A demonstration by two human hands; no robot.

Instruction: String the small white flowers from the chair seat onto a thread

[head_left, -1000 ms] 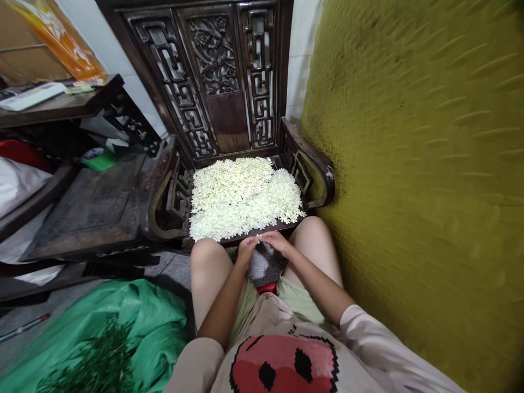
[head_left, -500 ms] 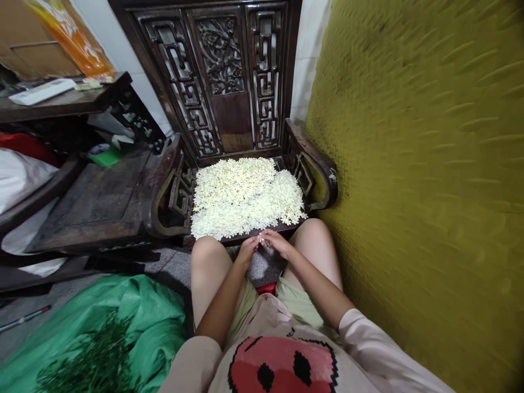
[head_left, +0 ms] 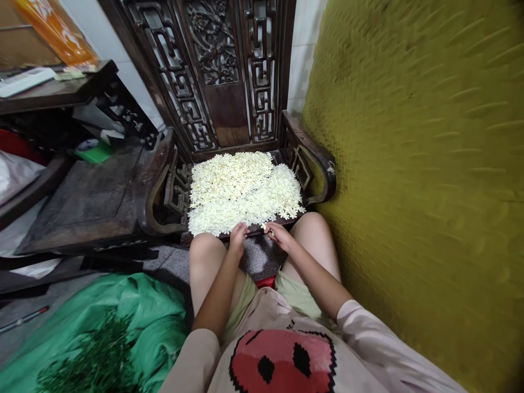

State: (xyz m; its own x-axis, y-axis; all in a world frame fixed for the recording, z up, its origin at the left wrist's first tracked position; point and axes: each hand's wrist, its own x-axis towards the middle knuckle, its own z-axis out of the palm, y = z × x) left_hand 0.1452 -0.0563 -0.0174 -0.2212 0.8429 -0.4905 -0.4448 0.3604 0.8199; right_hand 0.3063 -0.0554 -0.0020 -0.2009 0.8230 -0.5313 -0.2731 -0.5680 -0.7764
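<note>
A broad layer of small white and pale yellow flowers covers the seat of a dark carved wooden chair in front of me. At the front edge of the seat, my left hand is closed, its fingertips pressed together beside the flowers; whatever is between them is too small to make out. A short gap to the right, my right hand pinches a small pale flower at its fingertips. Both hands are above the gap between my knees.
A yellow textured panel rises close on the right. To the left stands another dark wooden chair with a green tape roll on it. A green sack with leafy green stems lies on the floor at lower left.
My hands were together at the fingertips and have moved apart. My left hand went left and forward to the seat edge; the right rose slightly. The view shifted a little.
</note>
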